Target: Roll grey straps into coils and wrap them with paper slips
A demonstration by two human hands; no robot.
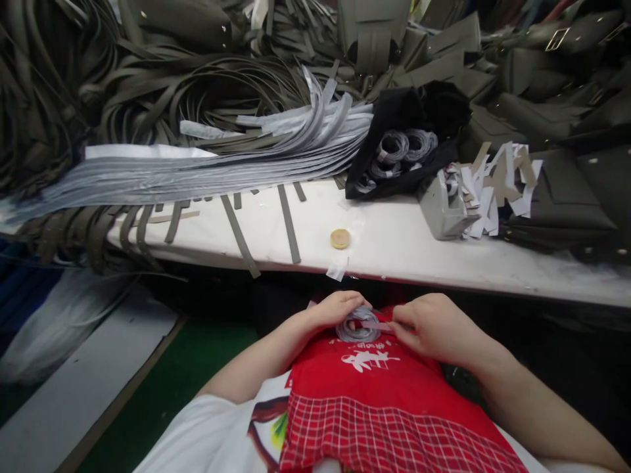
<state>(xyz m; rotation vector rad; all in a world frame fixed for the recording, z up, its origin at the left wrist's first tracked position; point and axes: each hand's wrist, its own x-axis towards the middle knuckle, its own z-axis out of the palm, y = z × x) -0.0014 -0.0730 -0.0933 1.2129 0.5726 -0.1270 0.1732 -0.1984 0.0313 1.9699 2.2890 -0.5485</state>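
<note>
Beyond the left grip [340, 310], to its left, grey strips [197, 177] lie bundled on the tabletop [384, 230]. That grip clasps a grey coil [359, 336]; just right, the right grip [438, 328] pinches a pale strip [378, 325] crossing the coil. Beyond it stands a grey box [440, 210].

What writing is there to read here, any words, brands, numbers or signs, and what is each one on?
None reads clearly.
Apron: a small row of white characters, too blurred to read.
Apron, beside that row: a larger white mark, unclear whether lettering or logo.
Coil in the hands: no text I can make out.
</note>
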